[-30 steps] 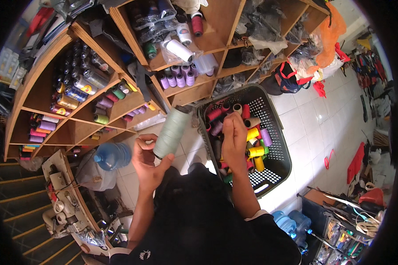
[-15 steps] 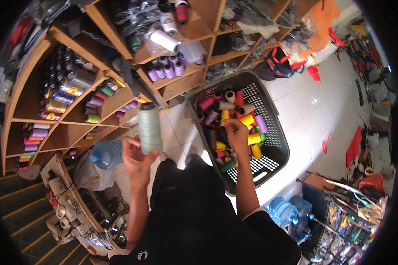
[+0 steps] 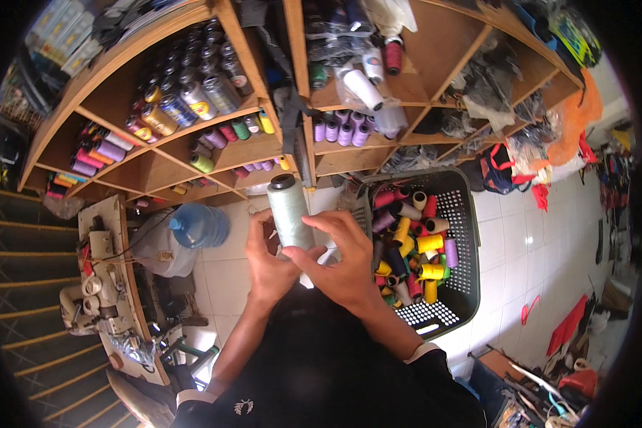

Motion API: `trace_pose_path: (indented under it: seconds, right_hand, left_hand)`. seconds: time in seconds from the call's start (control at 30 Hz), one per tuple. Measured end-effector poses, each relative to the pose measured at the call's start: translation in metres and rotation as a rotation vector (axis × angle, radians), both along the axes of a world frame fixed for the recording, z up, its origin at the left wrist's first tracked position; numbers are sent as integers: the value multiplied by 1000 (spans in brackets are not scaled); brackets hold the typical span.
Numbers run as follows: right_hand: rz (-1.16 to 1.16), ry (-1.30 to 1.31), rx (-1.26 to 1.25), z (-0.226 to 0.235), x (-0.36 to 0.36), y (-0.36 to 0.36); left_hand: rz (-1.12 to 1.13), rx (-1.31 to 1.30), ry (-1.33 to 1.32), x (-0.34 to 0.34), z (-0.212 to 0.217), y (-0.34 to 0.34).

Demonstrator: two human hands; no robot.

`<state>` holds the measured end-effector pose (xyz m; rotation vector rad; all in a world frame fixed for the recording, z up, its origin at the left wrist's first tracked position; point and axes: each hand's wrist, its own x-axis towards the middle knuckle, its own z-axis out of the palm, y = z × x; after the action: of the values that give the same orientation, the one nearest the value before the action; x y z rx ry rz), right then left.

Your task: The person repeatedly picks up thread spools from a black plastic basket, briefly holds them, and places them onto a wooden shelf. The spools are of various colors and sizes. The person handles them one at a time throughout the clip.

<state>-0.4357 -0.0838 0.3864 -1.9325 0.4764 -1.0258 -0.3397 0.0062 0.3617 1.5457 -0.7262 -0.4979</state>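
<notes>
From far away, I am seeing a smooth thread spool (image 3: 292, 217), plain wooden shelves (image 3: 421, 85), shiny floor tiles (image 3: 503, 257), and a see-through plastic jug (image 3: 201, 225).

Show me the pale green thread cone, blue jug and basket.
Pale green thread cone (image 3: 291, 212), head view: wound side.
Blue jug (image 3: 202, 225), head view: its body.
Basket (image 3: 466, 239), head view: perforated right wall.

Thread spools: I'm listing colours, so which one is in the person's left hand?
The pale green spool, held up in the left hand; the other spools sit in the basket or on the shelves.
</notes>
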Motion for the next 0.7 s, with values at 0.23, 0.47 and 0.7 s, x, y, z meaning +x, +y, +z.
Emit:
trace_pose_path:
  seconds: [0.23,0.47,0.7]
  right_hand:
    - [-24,-69,103,-4,45,25]
    - [127,-75,202,-13,62,26]
    - [210,42,100,-10,76,35]
  left_hand:
    - [98,-121,-121,22,-9,24]
    - [-2,-290,158,47,-10,48]
    - [82,-297,179,68,-17,59]
